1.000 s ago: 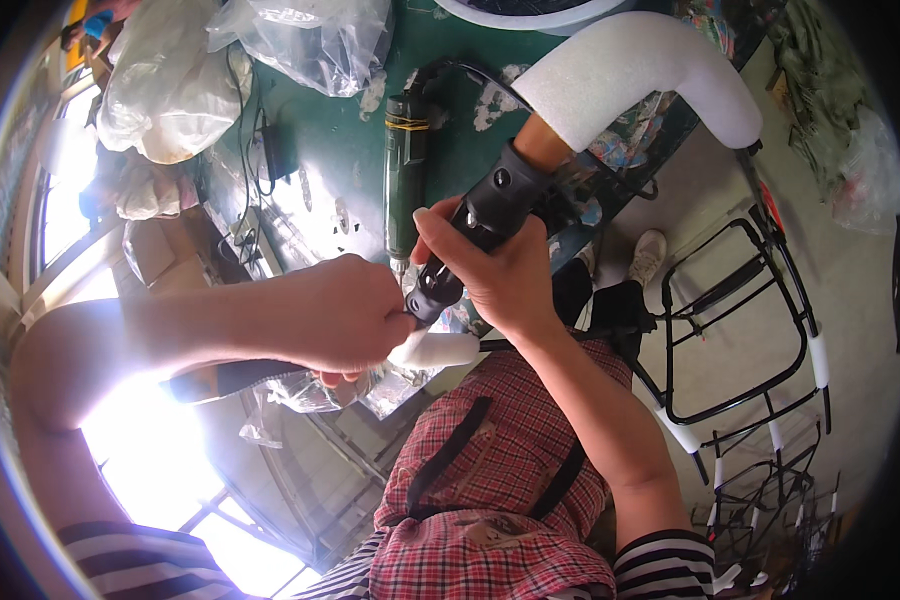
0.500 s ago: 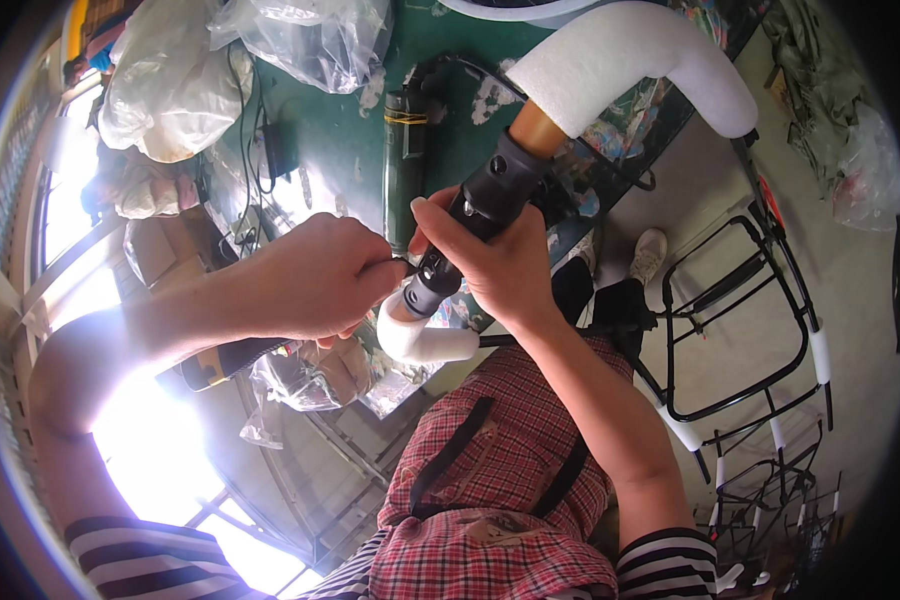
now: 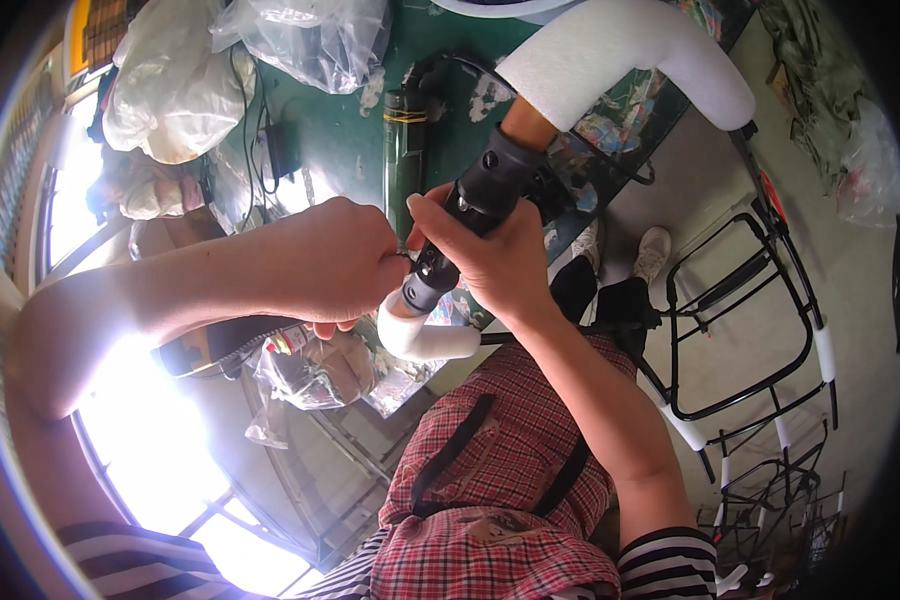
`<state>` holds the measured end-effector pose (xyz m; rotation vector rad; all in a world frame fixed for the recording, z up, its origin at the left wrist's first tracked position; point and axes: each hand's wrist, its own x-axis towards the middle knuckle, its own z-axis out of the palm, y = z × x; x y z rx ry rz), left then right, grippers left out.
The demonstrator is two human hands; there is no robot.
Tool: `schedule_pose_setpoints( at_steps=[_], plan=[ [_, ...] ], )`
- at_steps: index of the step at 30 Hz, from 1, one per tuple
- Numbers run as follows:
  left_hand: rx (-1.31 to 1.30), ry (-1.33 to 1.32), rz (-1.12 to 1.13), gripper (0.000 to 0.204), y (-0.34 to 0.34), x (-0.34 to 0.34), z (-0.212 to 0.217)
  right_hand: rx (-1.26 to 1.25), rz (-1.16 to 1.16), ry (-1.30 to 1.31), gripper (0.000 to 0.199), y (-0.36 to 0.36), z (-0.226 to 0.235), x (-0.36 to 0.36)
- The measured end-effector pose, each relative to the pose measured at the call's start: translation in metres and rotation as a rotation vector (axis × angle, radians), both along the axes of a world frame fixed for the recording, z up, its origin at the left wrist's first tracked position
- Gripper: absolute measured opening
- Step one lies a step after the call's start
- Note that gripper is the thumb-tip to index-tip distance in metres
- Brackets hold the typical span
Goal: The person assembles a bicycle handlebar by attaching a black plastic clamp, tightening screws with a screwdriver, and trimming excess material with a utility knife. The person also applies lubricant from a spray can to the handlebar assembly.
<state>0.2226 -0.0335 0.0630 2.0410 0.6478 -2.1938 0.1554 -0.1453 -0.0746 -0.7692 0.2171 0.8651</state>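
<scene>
My right hand [image 3: 500, 265] is wrapped round a black tubular joint [image 3: 482, 205], its thumb lying over the top. The joint sits slantwise between an orange-brown tube section [image 3: 527, 124] with a thick white foam sleeve [image 3: 610, 58] and a curved white-wrapped end [image 3: 425, 338] near my apron. Round holes and a shiny screw show on the joint. Closed in a fist, my left hand [image 3: 355, 262] meets the joint's lower part. A thin dark tool [image 3: 406, 258] just shows between its fingers and the joint; most of it is hidden.
Beyond my hands stands a green worktable [image 3: 320, 130] with a dark green cylinder [image 3: 403, 150], black cables and clear plastic bags [image 3: 305, 45]. A black tubular frame [image 3: 740, 315] with white-wrapped parts stands on the floor at right. A plastic-wrapped bundle [image 3: 315, 372] lies below my left forearm.
My left fist has turned at the joint, its knuckles rolling upward, and my left elbow has swung outward to the left. My right hand and the joint have barely shifted.
</scene>
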Motion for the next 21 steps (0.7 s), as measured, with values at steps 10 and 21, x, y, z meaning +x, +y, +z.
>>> schedule_pose_setpoints(
  at_steps=[10, 21],
  plan=[
    [0.029, 0.022, 0.097, 0.04, -0.006, 0.003, 0.006, 0.03, -0.013, 0.05, 0.022, 0.0, 0.001, 0.0],
    [-0.099, -0.158, -0.056, 0.039, 0.004, -0.009, 0.008, 0.023, -0.029, -0.003, 0.018, 0.0, -0.001, -0.001]
  ],
)
